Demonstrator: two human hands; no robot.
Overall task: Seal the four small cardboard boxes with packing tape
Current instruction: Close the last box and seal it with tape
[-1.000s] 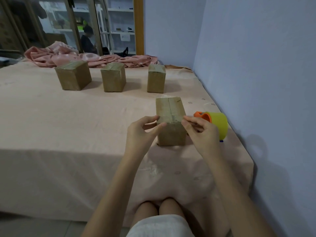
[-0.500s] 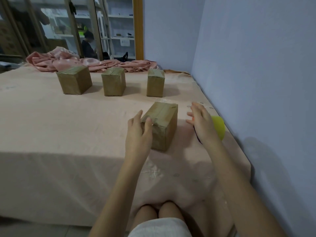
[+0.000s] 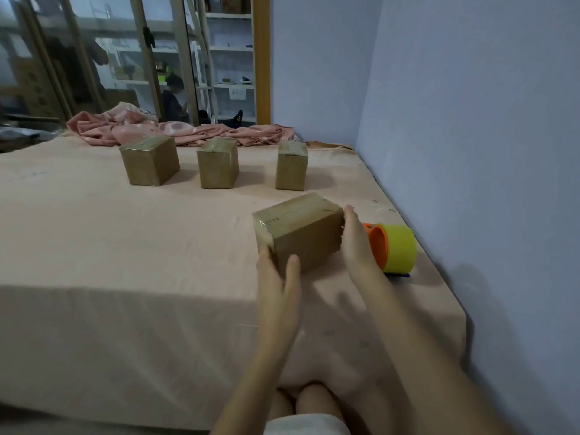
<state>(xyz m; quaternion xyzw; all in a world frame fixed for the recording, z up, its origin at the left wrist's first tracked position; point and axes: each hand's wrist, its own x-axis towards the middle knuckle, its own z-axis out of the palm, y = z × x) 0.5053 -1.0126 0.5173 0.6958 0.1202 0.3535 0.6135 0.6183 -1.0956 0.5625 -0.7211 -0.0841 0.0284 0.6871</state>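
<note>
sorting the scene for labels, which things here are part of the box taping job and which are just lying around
Part of the job:
- near brown cardboard box, held between left hand and right hand
- three brown cardboard boxes in the far row
- yellow tape roll with orange core

Just lying about:
- crumpled pink cloth behind the row
- peach bed sheet underneath

Both my bare forearms reached forward from the bottom of the view, the left one nearly straight, the right angled in from the lower right. My left hand (image 3: 277,282) pressed its thumb and straight fingers against the near corner of the nearest box (image 3: 298,229). My right hand (image 3: 356,238) lay flat against its right side, fingers extended.
</note>
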